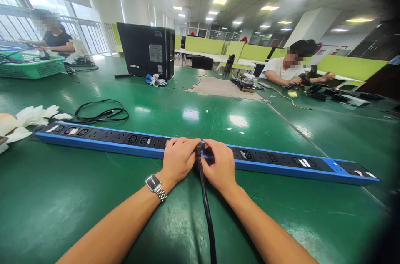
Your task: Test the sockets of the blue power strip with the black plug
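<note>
A long blue power strip (118, 135) with black sockets of several shapes lies across the green table. Over its middle, my left hand (179, 158), with a watch on the wrist, has its fingers closed around a black plug (199, 149). From that plug a thick black power cord (206, 210) runs down toward me between my forearms. My right hand (220, 164) grips the same plug area from the other side, thumb and fingers bent close to the cord end. The plug's front and the socket beneath it are hidden by my fingers.
A black computer case (150, 51) stands at the back, blue-and-white gloves (156, 80) beside it. A green basket (34, 67) holds cables at left; a coiled black cable (103, 112) lies behind the strip. White gloves (34, 116) sit far left. Two people work across the table.
</note>
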Demonstrator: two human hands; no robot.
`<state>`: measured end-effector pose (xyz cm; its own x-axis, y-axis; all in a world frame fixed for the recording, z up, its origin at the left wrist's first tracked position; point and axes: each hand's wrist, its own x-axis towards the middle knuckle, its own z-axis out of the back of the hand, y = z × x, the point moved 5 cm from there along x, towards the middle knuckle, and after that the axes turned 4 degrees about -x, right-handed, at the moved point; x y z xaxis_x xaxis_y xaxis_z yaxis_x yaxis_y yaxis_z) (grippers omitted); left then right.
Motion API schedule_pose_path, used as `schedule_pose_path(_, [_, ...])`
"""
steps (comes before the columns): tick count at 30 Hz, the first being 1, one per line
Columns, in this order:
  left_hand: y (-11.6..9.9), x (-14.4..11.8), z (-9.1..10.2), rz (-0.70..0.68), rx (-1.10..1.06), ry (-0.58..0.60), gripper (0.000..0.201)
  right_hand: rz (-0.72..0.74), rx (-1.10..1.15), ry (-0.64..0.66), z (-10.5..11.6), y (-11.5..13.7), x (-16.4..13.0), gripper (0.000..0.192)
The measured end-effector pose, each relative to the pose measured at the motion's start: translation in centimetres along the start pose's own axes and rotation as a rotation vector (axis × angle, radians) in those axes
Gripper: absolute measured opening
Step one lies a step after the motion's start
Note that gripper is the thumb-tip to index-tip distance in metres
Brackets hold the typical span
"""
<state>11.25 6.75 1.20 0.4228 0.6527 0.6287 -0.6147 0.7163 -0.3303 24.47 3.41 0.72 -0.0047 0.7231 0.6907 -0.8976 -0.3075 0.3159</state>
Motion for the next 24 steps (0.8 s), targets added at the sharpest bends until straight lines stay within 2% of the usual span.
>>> schedule_pose_path(9, [0.14,-0.07,-0.05,0.016,0.006,-0.020,0.031,-0.012,-0.014,-0.064,0.04,-0.04,-0.06,0.042])
schedule_pose_path(24, [0.08,0.02,0.08,0.014,-0.004,-0.036,0.028,-0.037,-0.112,0.011,-0.27,0.03,0.00,0.044])
